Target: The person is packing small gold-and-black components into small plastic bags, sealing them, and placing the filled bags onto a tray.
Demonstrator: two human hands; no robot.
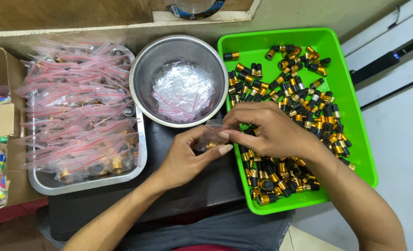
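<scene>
Both hands meet at the middle of the view, closed together on one small clear plastic bag [211,137]. Left hand [188,158] pinches the bag's lower edge between thumb and fingers; right hand [267,130] grips its top edge from the other side. Something gold-coloured shows inside the bag. Under the right hand sits a bright green tray [350,111] heaped with small black-and-gold cylindrical parts [299,93]. Just beyond the bag stands a round steel bowl [144,74] holding a pile of empty clear bags [183,90]. Left of the bowl, a rectangular steel tray [76,183] is piled with filled bags with red-striped tops [76,107]. All rest on a dark bench [192,186]. At the far left, an open cardboard box [6,118] holds colourful items.
</scene>
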